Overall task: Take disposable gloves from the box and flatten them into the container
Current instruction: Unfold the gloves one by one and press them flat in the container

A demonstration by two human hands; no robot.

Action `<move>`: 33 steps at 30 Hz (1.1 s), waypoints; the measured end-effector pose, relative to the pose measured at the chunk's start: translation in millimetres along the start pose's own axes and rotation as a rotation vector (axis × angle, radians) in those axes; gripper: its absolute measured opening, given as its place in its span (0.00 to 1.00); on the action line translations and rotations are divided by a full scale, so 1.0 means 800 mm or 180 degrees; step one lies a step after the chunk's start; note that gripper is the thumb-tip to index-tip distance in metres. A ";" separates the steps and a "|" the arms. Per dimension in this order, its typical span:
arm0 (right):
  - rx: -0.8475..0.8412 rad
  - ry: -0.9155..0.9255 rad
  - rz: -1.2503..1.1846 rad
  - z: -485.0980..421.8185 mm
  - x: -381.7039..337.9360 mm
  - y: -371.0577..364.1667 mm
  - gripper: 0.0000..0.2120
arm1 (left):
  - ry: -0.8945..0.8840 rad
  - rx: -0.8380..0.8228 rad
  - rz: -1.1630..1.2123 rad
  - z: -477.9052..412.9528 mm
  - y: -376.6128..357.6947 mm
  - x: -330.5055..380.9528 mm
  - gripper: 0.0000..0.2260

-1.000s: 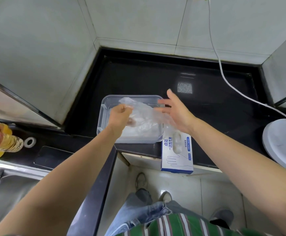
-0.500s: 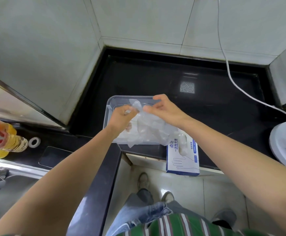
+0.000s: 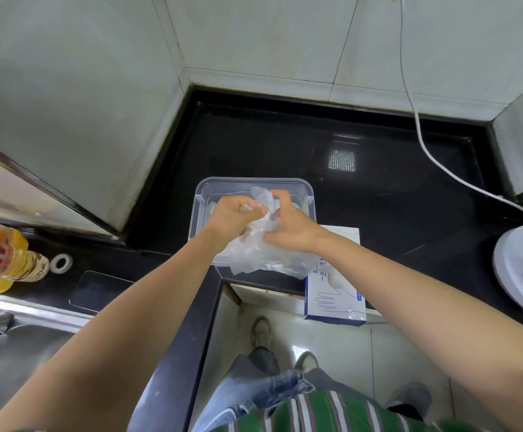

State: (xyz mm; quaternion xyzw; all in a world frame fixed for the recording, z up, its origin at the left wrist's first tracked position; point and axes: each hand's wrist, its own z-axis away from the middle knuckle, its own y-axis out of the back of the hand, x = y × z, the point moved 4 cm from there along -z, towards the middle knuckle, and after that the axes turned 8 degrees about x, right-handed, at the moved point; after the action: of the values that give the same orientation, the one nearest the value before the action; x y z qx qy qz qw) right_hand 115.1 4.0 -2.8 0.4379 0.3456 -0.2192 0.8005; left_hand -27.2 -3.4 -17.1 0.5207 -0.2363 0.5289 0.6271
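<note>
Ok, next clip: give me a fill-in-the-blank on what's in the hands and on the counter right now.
1. The left hand and right hand both pinch a thin, clear ____ between them.
2. They hold it above the clear container, which sits on a ____ counter.
3. The blue-and-white box stands on the container's ____ side.
4. The cable running down the tiled wall is ____.
Missing words: glove; black; right; white.
</note>
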 end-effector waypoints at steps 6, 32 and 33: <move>0.0893 -0.0208 -0.0440 -0.018 0.020 0.032 0.18 | 0.0526 0.0040 0.0183 -0.008 0.007 -0.014 0.10; -0.0881 -0.0027 0.1201 -0.039 0.016 -0.048 0.22 | -0.0634 0.0413 -0.2792 -0.028 0.010 -0.030 0.18; -0.0844 -0.0090 0.1216 -0.042 0.017 -0.052 0.24 | -0.0533 0.0421 -0.2748 -0.028 0.010 -0.033 0.20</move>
State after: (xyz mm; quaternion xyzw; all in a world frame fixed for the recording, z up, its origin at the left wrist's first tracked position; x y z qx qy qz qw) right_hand 84.8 10.6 -48.3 0.3833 0.2709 -0.0225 0.8827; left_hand -48.7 5.4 -44.1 0.6518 -0.0129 0.1886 0.7345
